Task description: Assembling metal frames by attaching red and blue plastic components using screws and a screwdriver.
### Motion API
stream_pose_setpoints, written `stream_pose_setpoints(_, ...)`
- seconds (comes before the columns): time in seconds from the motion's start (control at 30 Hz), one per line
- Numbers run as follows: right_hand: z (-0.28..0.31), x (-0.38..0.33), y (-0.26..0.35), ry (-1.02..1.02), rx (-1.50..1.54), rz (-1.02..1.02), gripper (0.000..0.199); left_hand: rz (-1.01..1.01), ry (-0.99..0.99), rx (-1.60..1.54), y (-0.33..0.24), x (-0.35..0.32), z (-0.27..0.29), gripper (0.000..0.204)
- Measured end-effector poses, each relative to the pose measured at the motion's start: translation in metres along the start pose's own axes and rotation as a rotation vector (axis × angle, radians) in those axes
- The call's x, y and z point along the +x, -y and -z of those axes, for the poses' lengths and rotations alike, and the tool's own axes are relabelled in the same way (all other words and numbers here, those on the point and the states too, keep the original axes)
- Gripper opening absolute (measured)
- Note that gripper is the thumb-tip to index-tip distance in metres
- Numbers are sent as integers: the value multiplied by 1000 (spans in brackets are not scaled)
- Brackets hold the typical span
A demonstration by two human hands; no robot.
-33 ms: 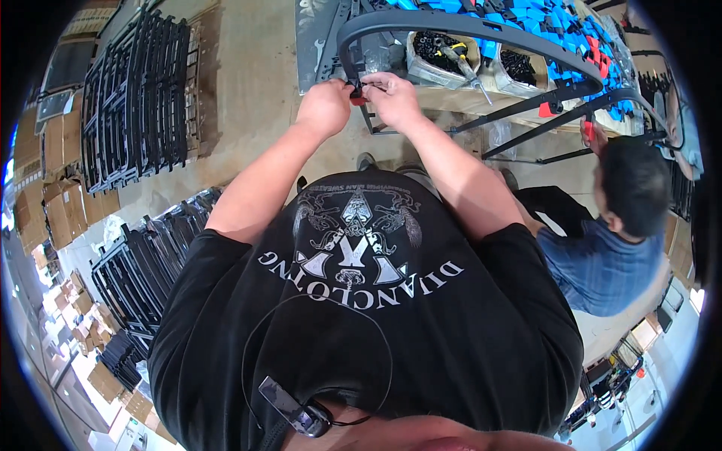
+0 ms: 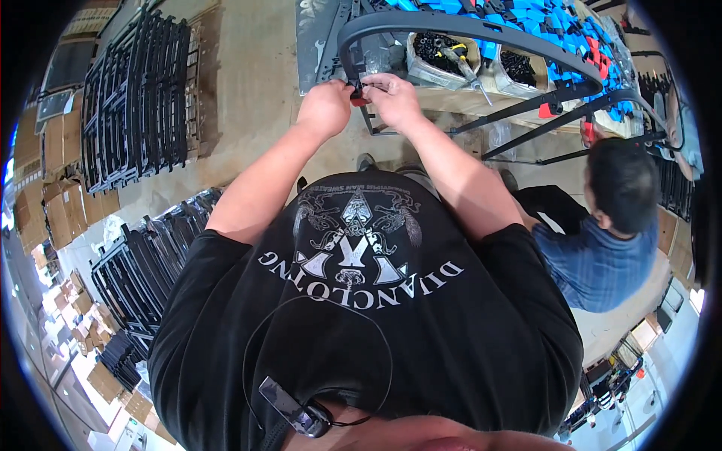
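Observation:
A black tube frame (image 2: 466, 22) curves in front of me, and both my hands meet at its near left end. My left hand (image 2: 329, 107) is closed, with thumb and fingers pinched against the frame end from the left. From the right, my right hand (image 2: 393, 101) has its fingertips pinched together at the same spot; what they hold is too small to make out. A small red part (image 2: 359, 101) shows between the hands, just under the frame end. The fingers partly hide the joint.
On the workbench stand a bin of black fittings (image 2: 429, 49) with a yellow-handled screwdriver (image 2: 465, 66), a second bin (image 2: 519, 69), and a heap of blue parts (image 2: 526, 15). At right a co-worker (image 2: 620, 195) bends beside the frame's legs. Stacked black frames (image 2: 139, 105) stand at left.
The co-worker's head and shoulder have shifted slightly to the left. My hands and the frame stay in place.

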State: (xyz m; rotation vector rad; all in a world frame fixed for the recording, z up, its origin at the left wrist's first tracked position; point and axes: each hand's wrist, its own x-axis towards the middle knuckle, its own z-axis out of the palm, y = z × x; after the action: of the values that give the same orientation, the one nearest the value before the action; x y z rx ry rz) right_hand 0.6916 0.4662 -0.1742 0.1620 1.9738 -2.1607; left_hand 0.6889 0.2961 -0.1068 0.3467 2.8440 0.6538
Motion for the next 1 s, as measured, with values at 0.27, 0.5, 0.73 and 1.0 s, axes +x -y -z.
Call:
stream_pose_setpoints(0.27,-1,3,22,43,-124,-202,26,60,9,-35,2,2,-3,31)
stream_pose_setpoints(0.5,-12,3,41,-67,-142,-364,45,37,47,-3,-1,-2,5,31)
stream_pose_setpoints(0.73,-13,8,38,16,-229,-508,46,154,90,-18,-8,-2,9,30)
stream_pose_setpoints(1.0,-17,11,11,-64,-216,-346,44,34,72,54,-2,1,1,27)
